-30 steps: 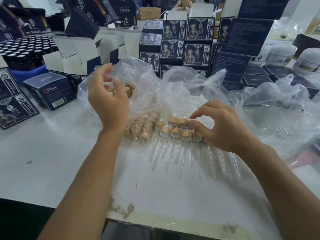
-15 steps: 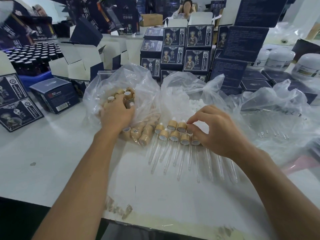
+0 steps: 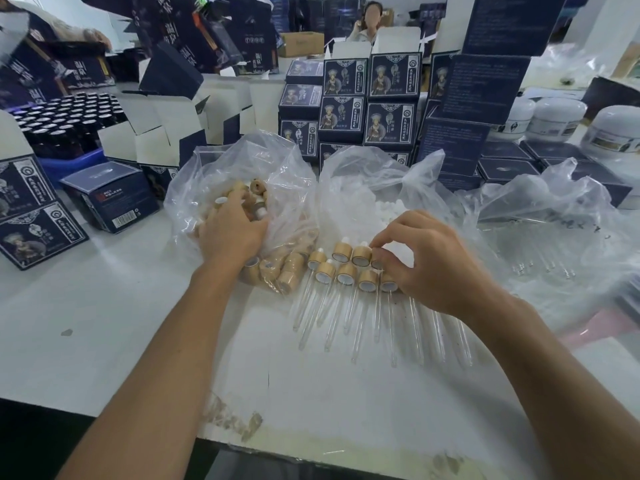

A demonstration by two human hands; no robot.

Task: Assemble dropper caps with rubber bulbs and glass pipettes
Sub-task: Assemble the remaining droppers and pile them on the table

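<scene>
Several assembled droppers [image 3: 346,271], with wooden caps, white bulbs and glass pipettes, lie in rows on the white table [image 3: 104,323]. My right hand [image 3: 426,261] pinches the rightmost dropper cap [image 3: 377,263] in the back row. My left hand [image 3: 232,230] reaches into a clear bag of wooden caps [image 3: 242,188], its fingers down among the caps; whether it holds one is hidden. A second bag with white rubber bulbs [image 3: 384,209] sits behind the droppers. A third bag with loose glass pipettes [image 3: 540,261] lies to the right.
Dark blue printed boxes [image 3: 367,109] are stacked behind the bags. Open cartons [image 3: 152,133] and a blue tray of dark bottles [image 3: 65,123] stand at the left. White jars [image 3: 554,119] stand at the right. A person sits far back. The table's front edge [image 3: 311,448] is close.
My left hand dropped from above the bag and pushed into the wooden caps. My right hand stayed at the right end of the dropper rows, fingers shifting slightly.
</scene>
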